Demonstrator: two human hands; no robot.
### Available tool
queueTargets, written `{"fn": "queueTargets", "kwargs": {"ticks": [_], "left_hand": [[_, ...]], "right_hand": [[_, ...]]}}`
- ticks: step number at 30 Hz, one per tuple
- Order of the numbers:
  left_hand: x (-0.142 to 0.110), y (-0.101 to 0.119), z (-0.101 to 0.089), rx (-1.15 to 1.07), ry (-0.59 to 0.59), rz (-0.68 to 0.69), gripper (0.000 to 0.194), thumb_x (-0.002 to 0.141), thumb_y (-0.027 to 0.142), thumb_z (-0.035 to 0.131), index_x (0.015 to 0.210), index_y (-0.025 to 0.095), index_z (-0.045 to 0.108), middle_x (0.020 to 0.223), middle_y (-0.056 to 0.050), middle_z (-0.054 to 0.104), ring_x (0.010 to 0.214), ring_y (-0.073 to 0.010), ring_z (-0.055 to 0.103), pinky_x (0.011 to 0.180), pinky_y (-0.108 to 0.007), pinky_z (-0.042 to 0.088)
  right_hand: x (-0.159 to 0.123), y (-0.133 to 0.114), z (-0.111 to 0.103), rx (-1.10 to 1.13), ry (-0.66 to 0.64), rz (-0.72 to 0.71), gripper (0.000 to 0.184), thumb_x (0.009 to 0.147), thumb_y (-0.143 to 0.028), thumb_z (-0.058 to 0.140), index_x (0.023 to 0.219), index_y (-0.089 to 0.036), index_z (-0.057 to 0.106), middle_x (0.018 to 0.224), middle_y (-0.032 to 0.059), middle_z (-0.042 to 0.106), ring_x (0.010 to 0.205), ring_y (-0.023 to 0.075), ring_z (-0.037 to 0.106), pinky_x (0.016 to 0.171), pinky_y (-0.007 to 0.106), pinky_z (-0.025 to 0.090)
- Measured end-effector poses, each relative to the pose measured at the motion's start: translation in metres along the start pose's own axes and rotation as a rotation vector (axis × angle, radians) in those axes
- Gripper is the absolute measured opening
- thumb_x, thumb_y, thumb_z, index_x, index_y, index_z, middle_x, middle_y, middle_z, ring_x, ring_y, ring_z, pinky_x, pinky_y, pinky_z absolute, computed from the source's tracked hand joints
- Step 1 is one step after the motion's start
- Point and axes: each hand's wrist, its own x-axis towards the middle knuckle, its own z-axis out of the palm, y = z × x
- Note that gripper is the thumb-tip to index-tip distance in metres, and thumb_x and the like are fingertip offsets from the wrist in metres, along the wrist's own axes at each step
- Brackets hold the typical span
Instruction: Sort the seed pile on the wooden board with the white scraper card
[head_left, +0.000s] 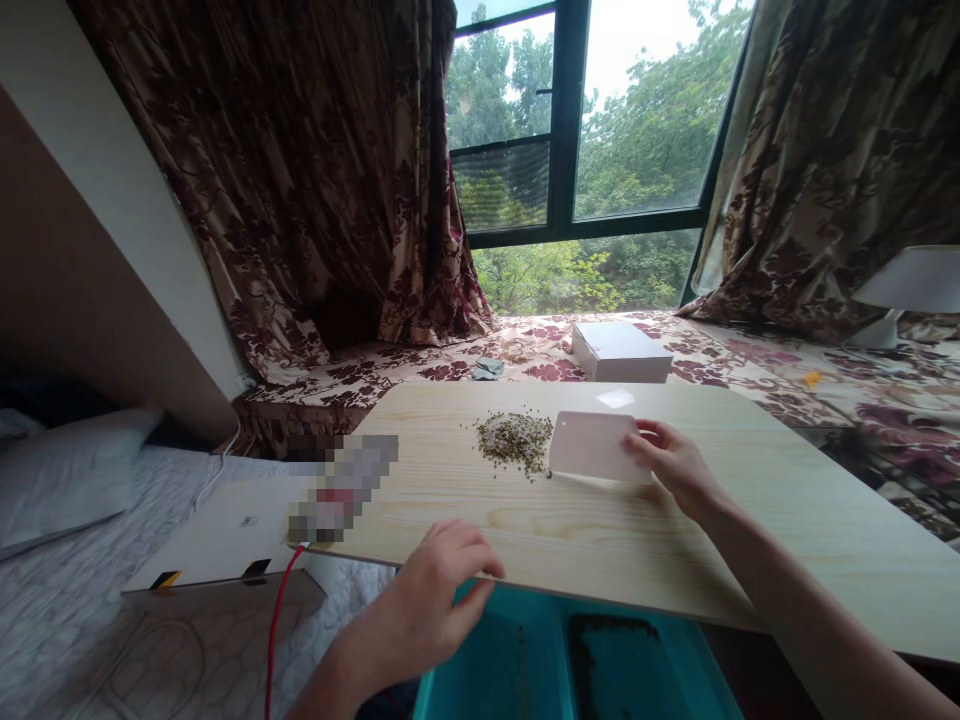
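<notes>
My right hand [675, 462] grips a white plastic scraper card [592, 446] and holds it upright on a light wooden board [675, 540], its left edge against a small pile of greenish-brown seeds [516, 440]. My left hand [435, 600] rests at the board's near edge with fingers curled over it, above a teal plastic tray [525, 660] that sits below the board. The tray has dark bits in its compartments.
A white box [621, 352] lies on the patterned window seat behind the board. Floral curtains hang on both sides of the window. At left are a bed with a pillow [67, 480], a white panel [225, 540] and a red cable [274, 630]. A white lamp [911, 280] stands at right.
</notes>
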Motion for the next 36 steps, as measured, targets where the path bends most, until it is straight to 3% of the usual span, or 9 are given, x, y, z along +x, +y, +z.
{"fn": "queueTargets", "kwargs": {"ticks": [5,9,29,33,36], "left_hand": [[0.030,-0.045,0.011,0.192,0.297,-0.116,0.025,0.081,0.021,0.049,0.104,0.023,0.059,0.105,-0.005,0.062,0.103,-0.0218,0.052,0.095,-0.041,0.039],[0.038,-0.068,0.023,0.272,0.344,-0.188,0.023,0.082,0.023,0.050,0.101,0.024,0.062,0.103,-0.004,0.062,0.100,-0.0209,0.053,0.094,-0.041,0.039],[0.035,-0.066,0.031,0.292,0.385,-0.232,0.022,0.083,0.026,0.048,0.100,0.026,0.062,0.104,-0.003,0.062,0.101,-0.0213,0.055,0.103,-0.050,0.028],[0.035,-0.070,0.033,0.327,0.409,-0.214,0.023,0.081,0.026,0.050,0.100,0.025,0.062,0.108,-0.005,0.062,0.113,-0.0249,0.050,0.105,-0.052,0.027],[0.034,-0.074,0.036,0.373,0.469,-0.191,0.035,0.080,0.026,0.051,0.114,0.025,0.056,0.121,-0.007,0.058,0.127,-0.0276,0.039,0.109,-0.055,0.020]], "right_hand": [[-0.004,-0.005,-0.001,-0.004,-0.029,0.033,0.027,0.063,-0.030,0.069,0.086,-0.020,0.061,0.073,0.0034,0.070,0.059,0.0151,0.060,0.051,0.025,0.046],[-0.005,-0.006,-0.001,0.032,-0.031,0.033,0.028,0.062,-0.030,0.070,0.087,-0.020,0.062,0.073,0.0034,0.070,0.060,0.0155,0.061,0.053,0.026,0.047],[0.001,0.004,0.005,0.058,-0.131,0.080,0.028,0.062,-0.029,0.069,0.087,-0.019,0.061,0.072,0.0017,0.069,0.060,0.0136,0.060,0.054,0.024,0.045],[0.003,0.000,0.007,0.041,-0.179,0.096,0.026,0.061,-0.027,0.069,0.085,-0.019,0.062,0.070,0.0018,0.068,0.059,0.0134,0.058,0.053,0.024,0.044],[0.002,-0.006,0.007,-0.006,-0.241,0.110,0.025,0.060,-0.027,0.070,0.082,-0.019,0.063,0.072,0.0027,0.069,0.063,0.0145,0.058,0.057,0.025,0.044]]}}
